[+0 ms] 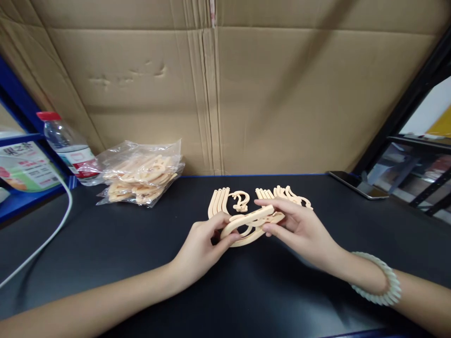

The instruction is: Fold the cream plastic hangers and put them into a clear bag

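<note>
My left hand (206,241) pinches the left end of a beige folding hanger (252,217) between thumb and fingers. At its other end, my right hand (299,227) grips it with the thumb below and the fingers above. The hanger is tilted over the black table, its curved pieces overlapping. Just behind it lie several curved beige hanger arms (219,202) in a row, beside a few hook-shaped pieces (241,202). A second row of arms (264,193) and more curved hook pieces (289,193) sit behind my right hand, which partly hides them.
Clear plastic bags of beige pieces (141,176) lie at the back left, next to a red-capped bottle (72,150). A white cable (59,223) runs along the left. A phone-like flat device (359,184) rests at the back right. Cardboard (299,94) stands behind the black table (141,244).
</note>
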`<control>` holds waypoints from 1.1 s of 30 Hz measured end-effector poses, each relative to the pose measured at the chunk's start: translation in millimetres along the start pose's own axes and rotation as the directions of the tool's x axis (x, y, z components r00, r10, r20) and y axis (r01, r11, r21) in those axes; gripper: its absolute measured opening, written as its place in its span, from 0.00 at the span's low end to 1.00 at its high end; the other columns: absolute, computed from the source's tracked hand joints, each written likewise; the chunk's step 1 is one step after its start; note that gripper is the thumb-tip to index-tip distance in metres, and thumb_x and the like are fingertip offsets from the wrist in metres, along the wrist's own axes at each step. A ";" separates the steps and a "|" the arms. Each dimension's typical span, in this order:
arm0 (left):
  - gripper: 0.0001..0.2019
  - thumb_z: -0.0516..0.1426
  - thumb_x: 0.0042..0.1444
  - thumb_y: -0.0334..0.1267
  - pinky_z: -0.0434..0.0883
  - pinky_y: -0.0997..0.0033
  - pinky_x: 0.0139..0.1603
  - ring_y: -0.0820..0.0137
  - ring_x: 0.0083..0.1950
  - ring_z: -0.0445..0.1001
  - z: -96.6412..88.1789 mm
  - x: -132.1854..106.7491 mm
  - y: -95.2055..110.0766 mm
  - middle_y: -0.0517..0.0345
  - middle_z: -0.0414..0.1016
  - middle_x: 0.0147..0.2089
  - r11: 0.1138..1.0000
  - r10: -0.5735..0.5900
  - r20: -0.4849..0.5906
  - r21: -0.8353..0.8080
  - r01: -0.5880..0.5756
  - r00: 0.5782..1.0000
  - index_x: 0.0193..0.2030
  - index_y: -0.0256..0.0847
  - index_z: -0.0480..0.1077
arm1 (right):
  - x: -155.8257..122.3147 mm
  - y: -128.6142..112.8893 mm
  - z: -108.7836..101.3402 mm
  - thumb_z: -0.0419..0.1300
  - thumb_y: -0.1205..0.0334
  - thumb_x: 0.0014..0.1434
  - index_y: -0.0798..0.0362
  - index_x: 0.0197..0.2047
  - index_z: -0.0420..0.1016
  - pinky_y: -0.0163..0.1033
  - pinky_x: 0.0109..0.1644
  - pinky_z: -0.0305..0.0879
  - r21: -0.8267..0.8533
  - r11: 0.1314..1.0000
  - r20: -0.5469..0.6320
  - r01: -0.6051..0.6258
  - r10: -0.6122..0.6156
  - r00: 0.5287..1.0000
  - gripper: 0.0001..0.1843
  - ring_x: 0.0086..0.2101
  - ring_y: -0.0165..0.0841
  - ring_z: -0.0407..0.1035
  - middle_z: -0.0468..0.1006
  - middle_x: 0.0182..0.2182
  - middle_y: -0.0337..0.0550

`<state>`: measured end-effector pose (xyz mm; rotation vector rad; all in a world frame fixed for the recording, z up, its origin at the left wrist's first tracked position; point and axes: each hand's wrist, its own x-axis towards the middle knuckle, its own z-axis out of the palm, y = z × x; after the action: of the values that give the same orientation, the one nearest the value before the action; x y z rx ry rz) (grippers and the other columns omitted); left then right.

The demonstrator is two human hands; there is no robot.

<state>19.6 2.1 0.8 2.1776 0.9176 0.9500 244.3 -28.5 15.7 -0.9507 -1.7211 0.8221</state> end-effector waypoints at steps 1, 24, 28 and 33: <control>0.05 0.57 0.59 0.39 0.70 0.74 0.31 0.71 0.30 0.74 -0.1 -0.3 -0.7 0.62 0.74 0.30 1.000 -0.015 -0.036 -0.010 0.014 0.999 0.36 0.40 0.69 | 0.6 1.2 -2.3 0.63 0.58 0.58 0.44 0.47 0.77 0.42 0.35 0.73 -0.027 1.000 0.004 -0.010 0.010 1.000 0.12 0.34 0.36 0.71 0.75 0.38 0.44; 0.15 0.52 0.64 0.44 0.75 0.63 0.43 0.63 0.44 0.71 -10.5 -1.6 10.5 0.52 0.68 0.41 0.994 0.084 0.161 -0.082 -0.071 0.983 0.51 0.46 0.75 | 12.2 13.9 -3.3 0.64 0.56 0.58 0.52 0.37 0.67 0.37 0.32 0.76 0.318 0.939 0.045 -0.129 0.121 0.992 0.11 0.28 0.30 0.74 0.77 0.31 0.41; 0.22 0.52 0.61 0.56 0.75 0.59 0.45 0.58 0.49 0.74 -8.1 5.4 4.6 0.48 0.72 0.50 0.871 -0.006 0.311 -0.465 0.158 0.950 0.53 0.46 0.72 | 7.2 12.3 6.6 0.65 0.59 0.57 0.52 0.34 0.69 0.36 0.33 0.77 0.326 0.940 0.006 -0.104 0.109 0.994 0.09 0.29 0.30 0.75 0.79 0.33 0.42; 0.21 0.58 0.57 0.53 0.67 0.73 0.22 0.72 0.23 0.73 -5.3 13.9 -1.2 0.52 0.76 0.40 0.657 -0.183 0.497 -0.580 0.481 0.848 0.50 0.40 0.71 | 3.7 12.6 13.2 0.67 0.62 0.55 0.52 0.32 0.71 0.35 0.33 0.76 0.314 0.948 -0.019 -0.059 0.069 0.997 0.07 0.28 0.29 0.75 0.79 0.31 0.42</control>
<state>22.1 14.8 8.2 1.3931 0.5967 0.4984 233.8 -20.7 2.6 -0.8000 -1.4843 1.0823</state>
